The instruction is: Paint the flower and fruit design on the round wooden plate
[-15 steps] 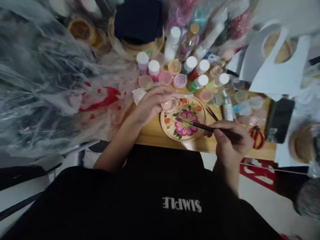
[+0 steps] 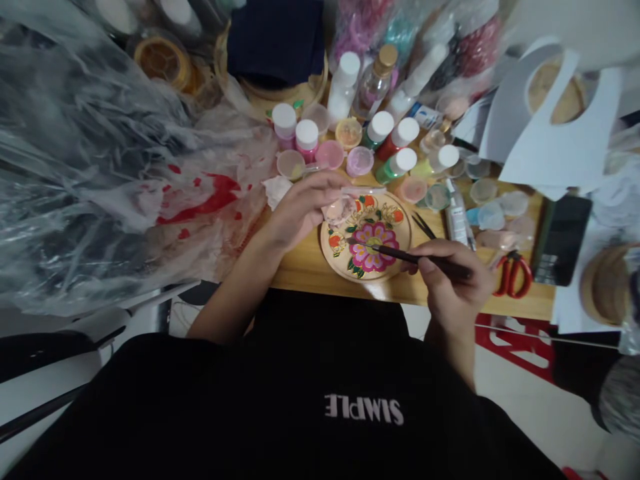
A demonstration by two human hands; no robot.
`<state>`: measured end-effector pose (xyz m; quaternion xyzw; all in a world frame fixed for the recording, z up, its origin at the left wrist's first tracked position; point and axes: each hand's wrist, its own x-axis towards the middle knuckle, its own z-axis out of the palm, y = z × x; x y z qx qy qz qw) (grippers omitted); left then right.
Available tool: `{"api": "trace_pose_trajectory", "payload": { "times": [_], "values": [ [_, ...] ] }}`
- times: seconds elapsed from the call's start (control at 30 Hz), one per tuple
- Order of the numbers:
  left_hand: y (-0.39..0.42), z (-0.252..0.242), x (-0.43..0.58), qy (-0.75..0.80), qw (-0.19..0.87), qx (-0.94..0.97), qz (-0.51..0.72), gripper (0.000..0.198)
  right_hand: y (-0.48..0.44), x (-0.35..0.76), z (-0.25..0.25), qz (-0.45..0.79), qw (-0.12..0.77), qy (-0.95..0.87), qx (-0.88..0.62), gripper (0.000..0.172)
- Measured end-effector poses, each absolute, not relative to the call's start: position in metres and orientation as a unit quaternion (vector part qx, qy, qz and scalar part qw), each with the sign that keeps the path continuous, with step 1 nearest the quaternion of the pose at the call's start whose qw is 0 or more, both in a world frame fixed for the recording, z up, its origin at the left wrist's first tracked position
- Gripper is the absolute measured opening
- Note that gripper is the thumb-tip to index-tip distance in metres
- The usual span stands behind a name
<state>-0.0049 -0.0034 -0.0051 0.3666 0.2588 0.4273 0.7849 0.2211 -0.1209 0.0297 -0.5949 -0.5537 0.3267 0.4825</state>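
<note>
A round wooden disc lies on the table, painted with a pink and magenta flower, orange blossoms and green leaves in gold outlines. My left hand is closed around a small clear cup with pale pink stuff in it, over the disc's upper left edge. A dark-handled paintbrush is gripped in my right hand, at the disc's right side. Its tip is over the left part of the big flower; whether it touches the surface I cannot tell.
Behind the disc stand several paint bottles and open paint cups. Tweezers, a tube, red-handled scissors and a phone lie to the right. Plastic sheeting covers the left side.
My right hand has shifted slightly left with the paintbrush, its tip moving left over the flower. More of the scissors shows now. My left hand and the cup have stayed put.
</note>
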Motion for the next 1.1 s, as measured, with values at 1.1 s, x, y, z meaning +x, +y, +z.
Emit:
{"api": "trace_pose_trajectory", "payload": {
  "times": [1.1],
  "values": [
    [-0.0054, -0.0055, -0.0052, 0.280, 0.776, 0.380, 0.418, 0.025, -0.1207, 0.2210, 0.0330, 0.328, 0.486, -0.551, -0.595, 0.006]
  ]
}}
